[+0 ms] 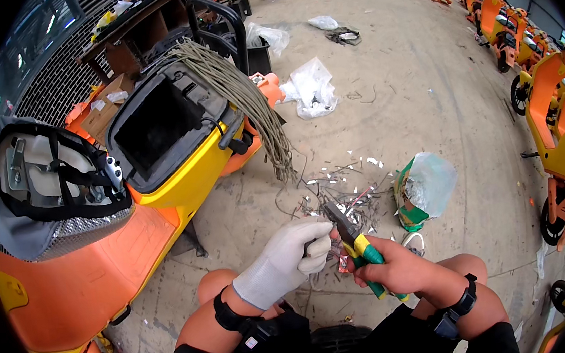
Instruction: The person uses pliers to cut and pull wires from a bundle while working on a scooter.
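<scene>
Pliers (pixel 356 251) with green-and-yellow grips, dark jaws pointing up and left, tilted, held above the concrete floor. The jaw tips sit right at a thin wire piece (pixel 332 224), too small to make out.

An orange-and-yellow scooter (pixel 101 259) stood at the left, its seat (pixel 48 190) flipped up and the storage bin (pixel 157 123) open — a bundle of grey cables (pixel 241 92) draped over its rear. Clear plastic bags (pixel 311 86) lay on the concrete floor (pixel 423 97), a green-edged bag (pixel 421 191) nearer. More orange scooters (pixel 542 73) lined the right.
</scene>
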Available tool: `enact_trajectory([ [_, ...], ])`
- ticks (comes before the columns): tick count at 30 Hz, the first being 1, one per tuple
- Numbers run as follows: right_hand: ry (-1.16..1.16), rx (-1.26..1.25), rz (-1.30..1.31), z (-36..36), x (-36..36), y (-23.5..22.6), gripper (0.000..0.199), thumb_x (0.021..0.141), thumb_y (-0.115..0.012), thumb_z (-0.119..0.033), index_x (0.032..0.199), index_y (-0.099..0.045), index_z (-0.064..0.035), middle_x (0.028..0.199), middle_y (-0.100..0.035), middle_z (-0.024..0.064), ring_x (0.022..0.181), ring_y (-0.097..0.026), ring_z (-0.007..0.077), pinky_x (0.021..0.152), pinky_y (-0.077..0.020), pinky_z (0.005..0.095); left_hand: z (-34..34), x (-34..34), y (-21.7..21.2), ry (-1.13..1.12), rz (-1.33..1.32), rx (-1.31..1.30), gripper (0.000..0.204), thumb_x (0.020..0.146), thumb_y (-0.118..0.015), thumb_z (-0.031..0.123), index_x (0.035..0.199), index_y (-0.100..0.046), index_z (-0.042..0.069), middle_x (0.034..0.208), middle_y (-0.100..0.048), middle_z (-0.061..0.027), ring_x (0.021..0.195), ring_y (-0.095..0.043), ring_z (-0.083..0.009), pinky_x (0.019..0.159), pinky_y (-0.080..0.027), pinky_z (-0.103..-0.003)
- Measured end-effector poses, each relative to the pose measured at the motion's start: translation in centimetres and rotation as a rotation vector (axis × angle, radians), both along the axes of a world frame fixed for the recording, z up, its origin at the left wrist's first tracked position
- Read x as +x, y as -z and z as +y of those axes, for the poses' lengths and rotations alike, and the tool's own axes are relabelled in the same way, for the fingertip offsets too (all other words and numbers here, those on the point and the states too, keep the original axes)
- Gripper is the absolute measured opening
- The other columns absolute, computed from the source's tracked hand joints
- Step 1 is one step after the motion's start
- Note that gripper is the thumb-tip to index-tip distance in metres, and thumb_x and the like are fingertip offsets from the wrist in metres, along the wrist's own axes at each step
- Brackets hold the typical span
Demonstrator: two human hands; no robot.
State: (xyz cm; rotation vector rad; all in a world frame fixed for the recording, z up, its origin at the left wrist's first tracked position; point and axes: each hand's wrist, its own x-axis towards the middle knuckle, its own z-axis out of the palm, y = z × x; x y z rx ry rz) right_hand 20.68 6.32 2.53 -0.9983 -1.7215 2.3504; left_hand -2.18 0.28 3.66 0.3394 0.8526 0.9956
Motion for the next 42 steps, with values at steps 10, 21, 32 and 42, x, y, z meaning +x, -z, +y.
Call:
enact_trajectory([
  [10,0.011,0.223,-0.130,-0.1,-0.2,0.2,0.022,0.090,-0.061,-0.014,0.109,-0.058,-0.0038,0.083,-0.065,0.0100,0.076,-0.063,0.0218,0.070,-0.0518,0.0362,-0.1,1.1,-1.8,0.003,0.628,0.183,0.021,0.102,-0.052,0.020,0.099,-0.060,0.001,0.069,-0.051,0.0029,0.057,-0.045,-0.0064,0.054,-0.038,-0.024],
  [21,0.036,0.533,-0.286,-0.9,-0.5,-1.8,0.044,0.088,-0.063,-0.018,0.127,-0.053,0.0016,0.099,-0.071,0.0207,0.093,-0.069,0.0391,0.083,-0.0531,0.0459,-0.1,2.2,-0.8,-0.033,1.321,0.504,0.019,0.097,-0.060,0.018,0.101,-0.066,0.001,0.082,-0.068,-0.0049,0.073,-0.062,-0.0105,0.066,-0.050,-0.030],
  [32,0.010,0.685,-0.176,-1.1,-0.4,0.3,0.061,0.089,-0.063,-0.008,0.145,-0.041,0.0024,0.115,-0.066,0.0214,0.104,-0.066,0.0338,0.091,-0.0523,0.0404,0.0,1.3,-1.1,-0.117,0.328,0.115,0.014,0.099,-0.057,0.016,0.092,-0.058,0.003,0.065,-0.041,0.0033,0.053,-0.038,-0.0059,0.049,-0.028,-0.023],
  [42,-0.015,0.841,-0.036,-0.6,-0.4,-0.4,0.066,0.087,-0.064,-0.007,0.148,-0.039,-0.0014,0.119,-0.063,0.0249,0.109,-0.064,0.0405,0.093,-0.0515,0.0415,-0.3,-0.4,-0.2,0.008,-0.157,-0.050,0.023,0.106,-0.043,0.017,0.099,-0.058,0.002,0.059,-0.029,0.0092,0.046,-0.028,-0.0063,0.047,-0.024,-0.025],
])
